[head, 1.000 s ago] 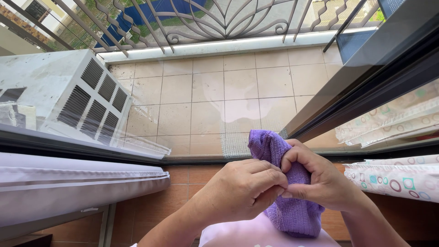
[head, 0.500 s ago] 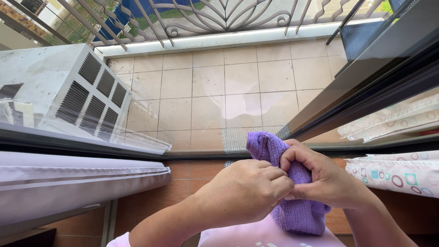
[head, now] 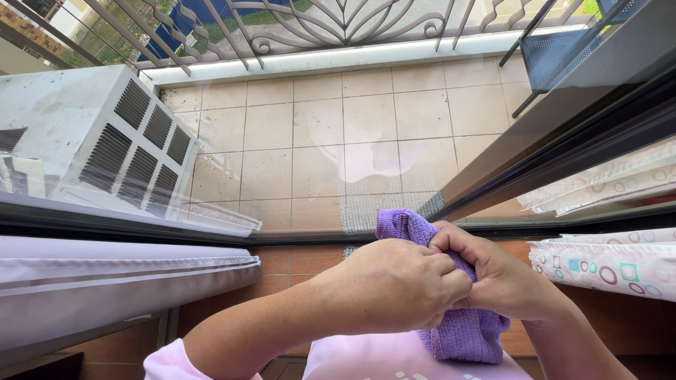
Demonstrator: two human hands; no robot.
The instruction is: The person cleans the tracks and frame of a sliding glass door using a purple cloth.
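Note:
A purple microfibre cloth [head: 465,334] is bunched between both of my hands, low in the head view in front of a glass window. My left hand [head: 391,285] wraps over the cloth from the left with its fingers curled shut on it. My right hand [head: 503,278] pinches the same cloth from the right, fingertips pressed into the folds. One corner of the cloth [head: 398,225] sticks up above my knuckles; its lower end hangs below my hands over my pink top [head: 366,359].
The window glass [head: 317,141] looks onto a tiled balcony with a white air-conditioner unit [head: 91,141] at left and a metal railing [head: 317,21] at the back. A dark window frame [head: 563,148] slants at right. A patterned curtain [head: 612,264] hangs right, a pale blind [head: 105,281] left.
My hands have kept working the cloth, shifting it slightly right and lower in view. The view has tilted a little; both hands still grip it.

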